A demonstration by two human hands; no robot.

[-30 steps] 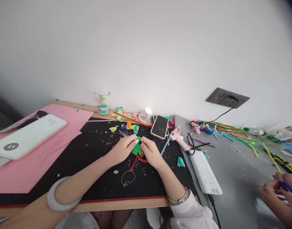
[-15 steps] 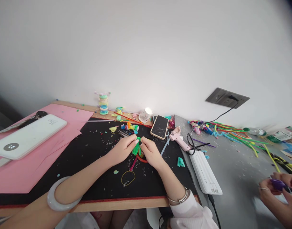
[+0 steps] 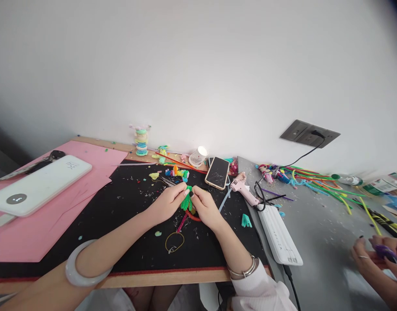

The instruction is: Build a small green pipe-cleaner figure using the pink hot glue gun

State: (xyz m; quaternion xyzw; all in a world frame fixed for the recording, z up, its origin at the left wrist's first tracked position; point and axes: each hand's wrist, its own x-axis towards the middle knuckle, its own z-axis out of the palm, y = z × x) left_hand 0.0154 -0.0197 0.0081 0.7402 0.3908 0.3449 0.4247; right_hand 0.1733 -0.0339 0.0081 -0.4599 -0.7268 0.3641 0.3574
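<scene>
My L hand (image 3: 168,203) & R hand (image 3: 205,206) both pinch the green fuzzy bundle (image 3: 186,204), betw. them over the black mat (image 3: 201,255). Chg. vs. 1 sec ago: none visible in my grip or its posn.; I judge handling continues, no release.

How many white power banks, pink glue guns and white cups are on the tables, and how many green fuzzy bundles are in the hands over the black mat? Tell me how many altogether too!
White power banks: 2
Pink glue gun: 1
White cup: 1
Held green fuzzy bundle: 1
Total: 5
</scene>
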